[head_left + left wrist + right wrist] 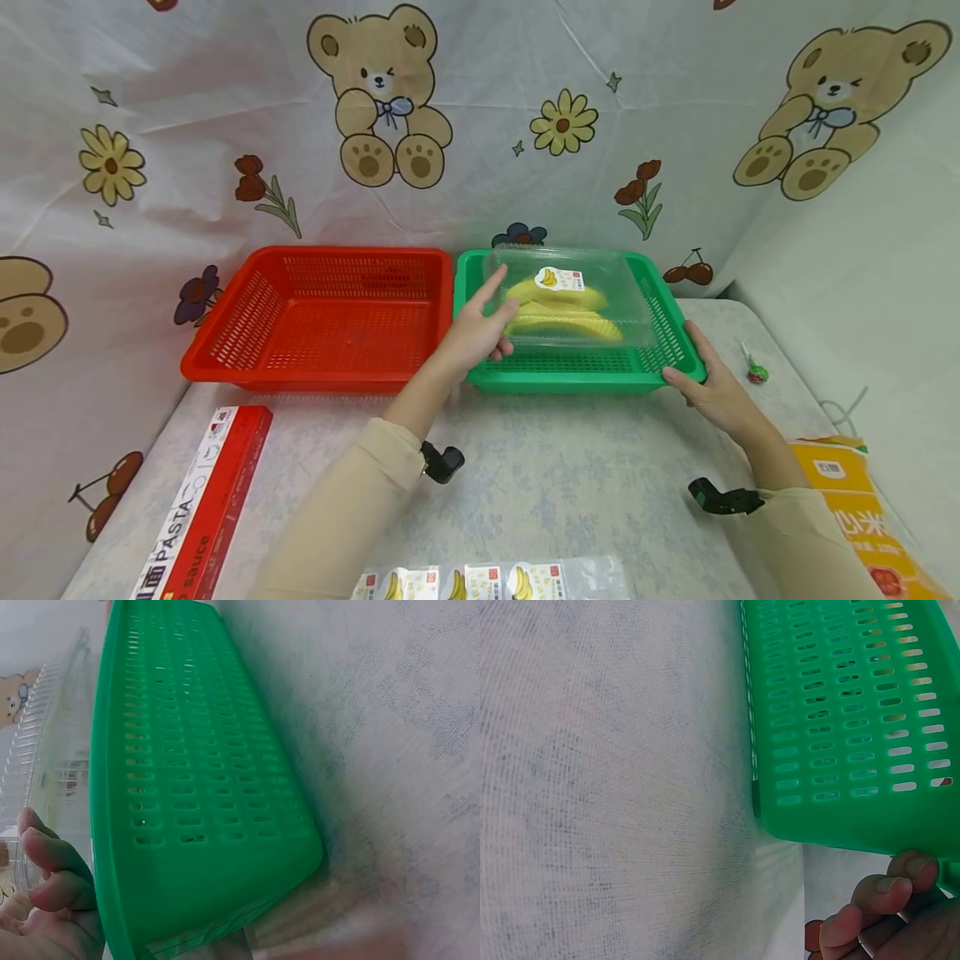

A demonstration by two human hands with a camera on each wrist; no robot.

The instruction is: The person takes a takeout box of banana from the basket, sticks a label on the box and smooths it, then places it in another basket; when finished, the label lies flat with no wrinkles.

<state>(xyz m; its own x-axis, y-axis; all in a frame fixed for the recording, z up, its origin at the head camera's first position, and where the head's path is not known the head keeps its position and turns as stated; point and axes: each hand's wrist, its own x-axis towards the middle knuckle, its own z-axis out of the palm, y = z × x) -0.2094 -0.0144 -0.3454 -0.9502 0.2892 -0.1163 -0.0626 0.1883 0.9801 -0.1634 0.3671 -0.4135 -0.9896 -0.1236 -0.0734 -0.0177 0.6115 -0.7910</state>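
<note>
A clear plastic box of bananas [564,304] with a banana sticker on its lid sits at the top of the green basket [562,382], reaching over its back rim. My left hand [474,333] is at the box's left end, index finger straight along its edge and the other fingers loosely bent. In the left wrist view those fingers [56,859] show beside the box, past the basket's rim. At the basket's right front corner, my right hand [716,392] grips the rim, its thumb in front. Bent fingertips [885,889] appear under that rim in the right wrist view.
A red basket [322,386] stands left of the green one. Nearer lie a red pasta box [206,500] at left, banana stickers in a clear bag [487,581] at the front edge, and an orange bag [862,508] at right. A small green-wrapped lollipop [756,372] lies at far right.
</note>
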